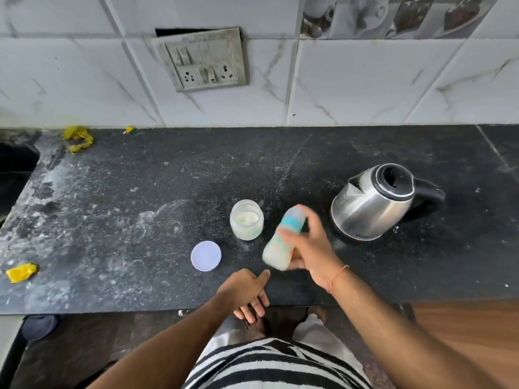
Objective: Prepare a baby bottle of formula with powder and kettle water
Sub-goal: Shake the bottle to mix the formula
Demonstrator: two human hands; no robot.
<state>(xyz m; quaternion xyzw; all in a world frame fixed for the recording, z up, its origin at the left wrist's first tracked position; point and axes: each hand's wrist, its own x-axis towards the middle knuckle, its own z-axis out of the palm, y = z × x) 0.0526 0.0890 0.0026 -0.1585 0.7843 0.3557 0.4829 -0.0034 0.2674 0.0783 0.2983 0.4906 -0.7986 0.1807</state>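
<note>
My right hand [311, 248] is shut on the baby bottle [280, 242], which is tilted above the dark counter and blurred; it holds milky white liquid and has a blue band near its top. Just to its left stands an open jar of pale powder [246, 219], and the jar's round white lid [206, 256] lies flat in front of that. The steel kettle [373, 203] with a black lid and handle stands to the right of the bottle. My left hand [247, 290] rests on the counter's front edge, fingers loosely apart, holding nothing.
The black stone counter [140, 206] is dusted with white residue. Yellow scraps [77, 138] lie at the back left and another yellow scrap [21, 272] at the front left. A sink [14, 169] is at the far left. A switchboard [202, 60] is on the tiled wall.
</note>
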